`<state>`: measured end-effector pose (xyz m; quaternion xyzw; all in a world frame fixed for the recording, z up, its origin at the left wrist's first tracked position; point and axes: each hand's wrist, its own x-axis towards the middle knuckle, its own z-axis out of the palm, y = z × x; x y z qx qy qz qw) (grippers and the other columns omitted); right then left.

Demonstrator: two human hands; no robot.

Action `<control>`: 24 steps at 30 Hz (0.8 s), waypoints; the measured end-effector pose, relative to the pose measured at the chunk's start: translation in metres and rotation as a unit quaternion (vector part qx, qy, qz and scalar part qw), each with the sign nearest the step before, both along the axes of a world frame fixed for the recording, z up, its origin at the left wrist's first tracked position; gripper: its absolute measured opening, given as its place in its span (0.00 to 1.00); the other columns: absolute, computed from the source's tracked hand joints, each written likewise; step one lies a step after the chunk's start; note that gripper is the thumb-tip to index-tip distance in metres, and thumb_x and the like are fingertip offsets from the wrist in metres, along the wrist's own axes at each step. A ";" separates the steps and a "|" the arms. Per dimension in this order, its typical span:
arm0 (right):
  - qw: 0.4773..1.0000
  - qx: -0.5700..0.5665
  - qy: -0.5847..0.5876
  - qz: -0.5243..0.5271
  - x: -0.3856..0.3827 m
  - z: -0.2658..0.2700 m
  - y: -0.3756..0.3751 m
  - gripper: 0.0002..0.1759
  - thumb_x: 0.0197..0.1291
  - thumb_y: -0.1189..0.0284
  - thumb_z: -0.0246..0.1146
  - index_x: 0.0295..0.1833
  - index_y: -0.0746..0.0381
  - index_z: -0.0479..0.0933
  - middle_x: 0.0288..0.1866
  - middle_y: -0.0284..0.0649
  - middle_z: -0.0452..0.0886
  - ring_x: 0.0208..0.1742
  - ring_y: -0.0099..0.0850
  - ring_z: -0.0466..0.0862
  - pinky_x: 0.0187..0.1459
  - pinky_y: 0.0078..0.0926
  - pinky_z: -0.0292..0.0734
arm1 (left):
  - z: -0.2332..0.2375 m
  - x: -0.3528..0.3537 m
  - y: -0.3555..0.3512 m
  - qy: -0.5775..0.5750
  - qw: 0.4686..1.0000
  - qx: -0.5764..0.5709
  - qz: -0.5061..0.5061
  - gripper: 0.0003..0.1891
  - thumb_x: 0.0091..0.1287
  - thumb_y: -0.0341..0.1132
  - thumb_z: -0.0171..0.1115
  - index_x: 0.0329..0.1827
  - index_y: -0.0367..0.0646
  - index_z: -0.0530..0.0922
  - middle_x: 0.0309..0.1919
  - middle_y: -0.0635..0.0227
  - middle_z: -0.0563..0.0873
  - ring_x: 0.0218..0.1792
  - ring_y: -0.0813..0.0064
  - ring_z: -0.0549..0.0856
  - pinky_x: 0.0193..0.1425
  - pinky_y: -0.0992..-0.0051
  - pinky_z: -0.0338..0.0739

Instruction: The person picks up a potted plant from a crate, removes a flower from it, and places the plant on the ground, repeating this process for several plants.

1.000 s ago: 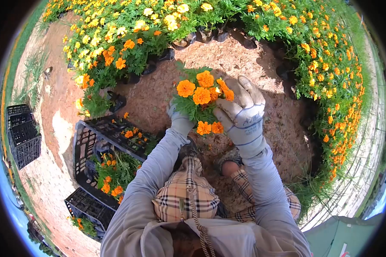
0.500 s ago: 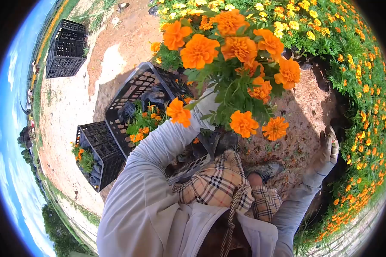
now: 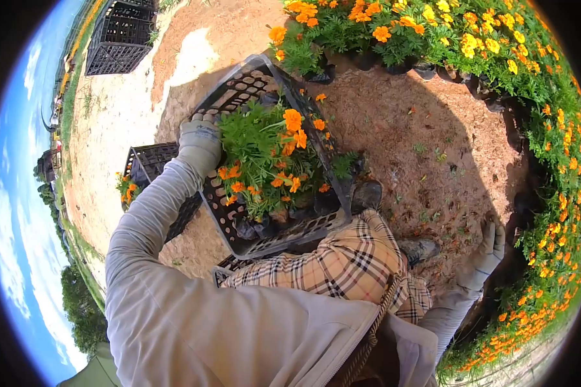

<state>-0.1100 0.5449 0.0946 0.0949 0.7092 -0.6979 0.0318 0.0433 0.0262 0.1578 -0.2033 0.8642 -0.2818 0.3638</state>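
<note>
My left hand (image 3: 201,143), in a pale work glove, is closed over the near-left rim of a black plastic crate (image 3: 239,240). Inside that crate stand marigold plants (image 3: 255,138) with orange blooms and dark bags around their roots. Low on the right, my gloved right hand (image 3: 487,255) has its fingers stretched out, with nothing seen in them. It is beside the shaded edge of the marigold bed (image 3: 549,248), apart from the crate.
Another black crate (image 3: 153,158) with marigolds stands to the left, partly behind my arm. A further crate (image 3: 117,55) sits at upper left. Rows of bagged marigolds (image 3: 394,39) line the top and right. My shoe (image 3: 421,250) rests on bare soil (image 3: 426,161).
My left hand has let go of the orange marigold plant it held up and moved down-left onto the crate rim. More foliage fills the crate. The right hand is slightly lower.
</note>
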 end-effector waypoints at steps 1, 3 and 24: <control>1.000 0.006 -0.003 0.002 0.001 -0.001 0.003 0.11 0.64 0.76 0.56 0.51 0.67 0.75 0.51 0.42 0.80 0.53 0.29 0.79 0.57 0.28 0.73 | -0.010 0.009 -0.004 -0.032 0.997 -0.007 0.073 0.18 0.61 0.36 0.55 0.55 0.48 0.75 0.54 0.67 0.75 0.58 0.68 0.73 0.54 0.63 0.69; 1.000 0.021 -0.014 0.003 0.003 -0.006 0.012 0.11 0.64 0.77 0.56 0.51 0.67 0.75 0.51 0.42 0.80 0.53 0.29 0.78 0.57 0.28 0.73 | -0.047 0.040 -0.022 -0.046 0.983 -0.024 0.178 0.21 0.60 0.36 0.56 0.59 0.48 0.73 0.58 0.65 0.73 0.61 0.66 0.70 0.59 0.62 0.66; 0.998 0.033 -0.051 0.020 0.022 -0.038 0.022 0.10 0.62 0.77 0.59 0.48 0.65 0.77 0.45 0.35 0.80 0.45 0.20 0.78 0.48 0.17 0.72 | -0.008 -0.101 0.047 0.367 0.688 0.572 0.255 0.17 0.67 0.42 0.56 0.50 0.37 0.77 0.32 0.69 0.85 0.31 0.75 0.82 0.37 0.76 0.75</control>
